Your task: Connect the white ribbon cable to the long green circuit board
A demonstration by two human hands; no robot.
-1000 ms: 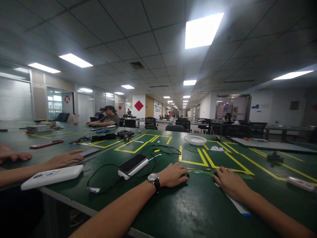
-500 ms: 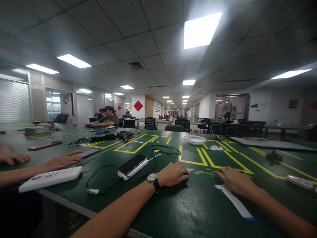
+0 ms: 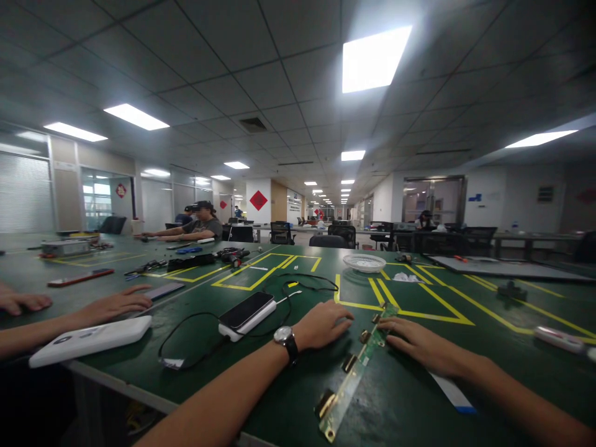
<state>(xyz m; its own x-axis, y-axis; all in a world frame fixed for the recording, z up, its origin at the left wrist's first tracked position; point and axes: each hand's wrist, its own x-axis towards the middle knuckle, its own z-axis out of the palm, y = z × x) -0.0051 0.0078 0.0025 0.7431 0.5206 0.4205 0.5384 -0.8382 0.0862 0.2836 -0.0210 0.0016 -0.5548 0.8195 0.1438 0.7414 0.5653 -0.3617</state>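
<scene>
A long, narrow green circuit board (image 3: 356, 372) with several gold-brown flex tabs along its left edge lies slantwise on the green table. My right hand (image 3: 414, 338) has its fingers closed on the board's right edge near the far end; the thumb is partly hidden. Left of the board, my left hand (image 3: 321, 326) rests palm down over the table, its fingers loosely bent and apart, holding nothing. A watch (image 3: 286, 341) is on that wrist. Partly covered by my right forearm is a white ribbon cable (image 3: 451, 392) with a blue end.
Left of my arm, a phone (image 3: 246, 309) lies on a white power bank with a looped black cable (image 3: 174, 318). A co-worker's hand (image 3: 125, 299) is near a white device (image 3: 90, 338). A white basket (image 3: 364, 262) and a marker-like tube (image 3: 559, 341) lie farther off.
The circuit board has turned from lying crosswise between my hands to slanting toward me. My right hand has moved left with it, over the ribbon cable. My left hand is off the board.
</scene>
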